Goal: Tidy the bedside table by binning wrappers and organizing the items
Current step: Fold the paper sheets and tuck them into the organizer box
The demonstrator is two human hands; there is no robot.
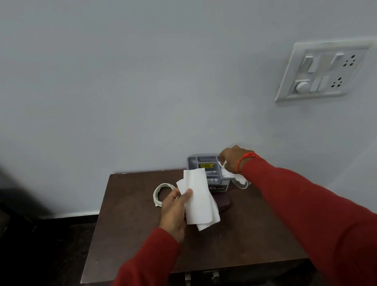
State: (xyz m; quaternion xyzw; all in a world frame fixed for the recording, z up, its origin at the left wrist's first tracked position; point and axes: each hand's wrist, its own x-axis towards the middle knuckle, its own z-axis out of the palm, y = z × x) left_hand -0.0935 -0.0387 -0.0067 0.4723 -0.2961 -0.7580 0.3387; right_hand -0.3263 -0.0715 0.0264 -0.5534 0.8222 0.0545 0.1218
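Wrappers aren't binned yet: white papers (198,197) pinched in the left hand (175,210) above the table (127,230), right hand (232,159) closed on a crumpled scrap (235,177) beside the grey organizer (205,168). Cable (162,192) unsorted, no bin visible.

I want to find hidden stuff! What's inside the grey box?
The grey box has compartments. One holds something yellow. The white papers in the left hand and the right hand cover the rest.
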